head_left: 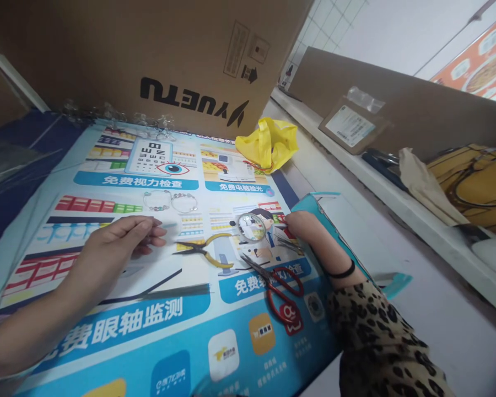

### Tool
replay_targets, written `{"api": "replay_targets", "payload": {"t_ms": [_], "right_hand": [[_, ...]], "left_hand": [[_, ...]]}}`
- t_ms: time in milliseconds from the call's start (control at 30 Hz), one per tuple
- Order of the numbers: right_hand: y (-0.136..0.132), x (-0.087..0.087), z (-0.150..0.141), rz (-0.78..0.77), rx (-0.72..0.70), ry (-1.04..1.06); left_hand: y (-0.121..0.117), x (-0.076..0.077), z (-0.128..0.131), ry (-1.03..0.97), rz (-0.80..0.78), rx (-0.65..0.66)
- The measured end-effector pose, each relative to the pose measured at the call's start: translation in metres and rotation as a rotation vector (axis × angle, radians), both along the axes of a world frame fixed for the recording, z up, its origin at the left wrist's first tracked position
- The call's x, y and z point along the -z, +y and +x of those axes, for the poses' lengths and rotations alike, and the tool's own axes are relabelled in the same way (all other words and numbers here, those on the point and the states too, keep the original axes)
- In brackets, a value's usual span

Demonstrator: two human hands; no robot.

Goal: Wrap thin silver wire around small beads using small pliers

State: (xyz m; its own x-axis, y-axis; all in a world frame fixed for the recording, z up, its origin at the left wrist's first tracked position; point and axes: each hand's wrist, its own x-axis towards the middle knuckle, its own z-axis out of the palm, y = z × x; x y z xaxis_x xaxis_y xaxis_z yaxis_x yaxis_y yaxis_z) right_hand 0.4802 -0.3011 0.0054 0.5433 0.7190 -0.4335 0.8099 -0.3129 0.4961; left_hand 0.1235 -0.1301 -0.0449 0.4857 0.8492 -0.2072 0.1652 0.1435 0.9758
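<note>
My left hand (122, 238) rests on a printed poster board (149, 331), fingertips pinched together on something too thin to make out. My right hand (303, 225) is curled at the board's right edge, closed on a small grey metal tool (290, 245) whose tips point left. A round clear container (251, 227) lies just left of that hand. Between my hands lie yellow-handled pliers (209, 252). Red-handled scissors (281, 289) lie below the right hand. Two beaded bracelets (170, 201) sit above the left hand. A bundle of thin dark wires (169, 291) lies below it.
A large cardboard box (149, 55) stands at the far edge of the board. A crumpled yellow plastic bag (268, 144) lies to its right. On the right, a flat carton (397, 105) leans on a white ledge (397, 204) with bags beside it.
</note>
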Motion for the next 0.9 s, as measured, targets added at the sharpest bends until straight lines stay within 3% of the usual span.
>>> {"api": "replay_targets", "payload": {"t_ms": [300,467,600,667,800,900], "right_hand": [[0.015,-0.002,0.007,0.052,0.091,0.017],[0.019,-0.028,-0.010,0.147,0.073,-0.020],[0.037,-0.057,-0.058,0.244,-0.057,0.027],[0.056,-0.064,-0.095,0.362,-0.267,0.250],[0.103,-0.058,-0.172,0.313,-0.555,0.542],[0.134,-0.042,-0.213,0.214,-0.645,0.591]], "left_hand": [[-0.004,-0.008,0.004,-0.117,0.003,-0.041],[-0.002,-0.009,0.006,-0.229,0.015,-0.106],[0.000,-0.009,0.006,-0.318,0.034,-0.184],[0.002,-0.010,0.006,-0.366,0.048,-0.219],[0.011,-0.015,0.002,-0.436,0.106,-0.343],[0.020,-0.023,-0.003,-0.489,0.186,-0.419]]}}
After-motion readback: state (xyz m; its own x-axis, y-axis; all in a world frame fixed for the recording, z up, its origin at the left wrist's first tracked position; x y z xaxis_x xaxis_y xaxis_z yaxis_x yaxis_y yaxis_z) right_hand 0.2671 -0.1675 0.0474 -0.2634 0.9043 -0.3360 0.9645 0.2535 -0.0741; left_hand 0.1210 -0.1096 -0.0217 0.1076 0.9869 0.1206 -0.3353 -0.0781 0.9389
